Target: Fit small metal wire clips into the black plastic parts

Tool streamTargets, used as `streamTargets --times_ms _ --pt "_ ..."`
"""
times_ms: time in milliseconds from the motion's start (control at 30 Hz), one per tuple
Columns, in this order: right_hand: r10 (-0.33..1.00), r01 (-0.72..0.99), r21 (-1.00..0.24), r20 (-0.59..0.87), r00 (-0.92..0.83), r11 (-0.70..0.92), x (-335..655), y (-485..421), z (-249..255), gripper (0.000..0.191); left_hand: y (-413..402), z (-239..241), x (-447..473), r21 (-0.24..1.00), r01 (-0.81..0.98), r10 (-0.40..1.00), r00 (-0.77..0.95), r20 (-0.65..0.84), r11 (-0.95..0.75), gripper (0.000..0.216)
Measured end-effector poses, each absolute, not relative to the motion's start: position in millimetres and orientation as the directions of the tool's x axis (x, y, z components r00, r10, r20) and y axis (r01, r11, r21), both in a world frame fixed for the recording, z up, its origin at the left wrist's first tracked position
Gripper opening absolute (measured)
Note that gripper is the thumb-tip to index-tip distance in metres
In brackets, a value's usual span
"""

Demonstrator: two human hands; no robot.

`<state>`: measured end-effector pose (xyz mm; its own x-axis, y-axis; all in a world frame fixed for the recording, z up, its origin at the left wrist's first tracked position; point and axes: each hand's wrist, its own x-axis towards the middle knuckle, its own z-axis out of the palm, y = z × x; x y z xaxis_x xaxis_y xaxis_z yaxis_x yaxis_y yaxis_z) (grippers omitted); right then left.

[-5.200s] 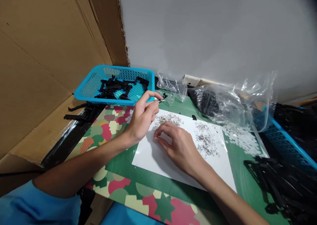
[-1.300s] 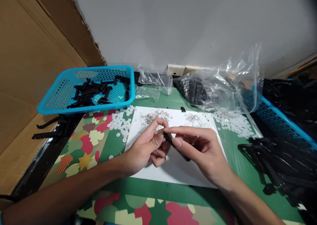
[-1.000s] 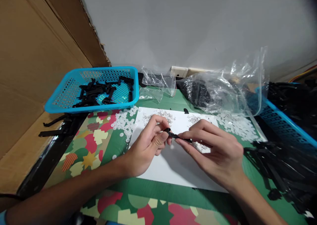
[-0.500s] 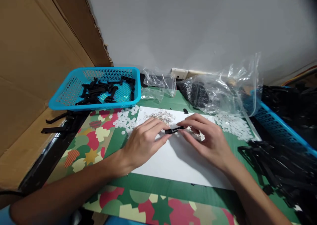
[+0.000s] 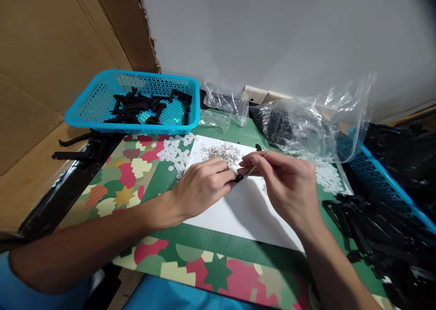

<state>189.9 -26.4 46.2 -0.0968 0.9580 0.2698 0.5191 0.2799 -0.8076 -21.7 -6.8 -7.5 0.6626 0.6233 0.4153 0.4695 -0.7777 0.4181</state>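
Observation:
My left hand and my right hand meet over a white sheet of paper. Both pinch a thin black plastic strip held between their fingertips, its lower end at my left thumb. Small silver metal springs lie in a heap on the paper just beyond my left hand. White plastic discs are scattered left of the paper.
A blue basket with black strips sits at the back left. Clear plastic bags lie behind the paper. More black strips and a second blue basket are at the right. Cardboard walls the left side.
Since half a second ago the black strip has tilted from lying level to slanting up to the right between both hands. The view has shifted slightly.

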Motion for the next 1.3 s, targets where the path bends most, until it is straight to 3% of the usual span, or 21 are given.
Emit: streamTargets --times_ms 100,267,800,1067,1300 --pt "0.972 0.423 -0.876 0.231 -0.052 0.231 182 -26 41 0.033 -7 -8 -22 0.419 0.470 0.625 0.660 0.418 -0.777 0.019" --pt "0.979 0.416 -0.887 0.201 -0.044 0.201 178 -25 35 0.033 -8 -8 -22 0.411 0.464 0.615 0.665 0.423 -0.785 0.022" --pt "0.930 0.590 -0.733 0.356 -0.094 0.340 179 -30 35 0.028 -8 -9 -20 0.402 0.435 0.588 0.665 0.461 -0.806 0.021" --pt "0.873 0.613 -0.674 0.484 -0.054 0.411 177 -33 21 0.025 -8 -9 -18 0.476 0.449 0.650 0.596 0.472 -0.756 0.011" --pt "0.876 0.488 -0.771 0.481 0.026 0.408 174 -35 24 0.026 -7 -6 -16 0.487 0.419 0.639 0.578 0.507 -0.766 0.007"
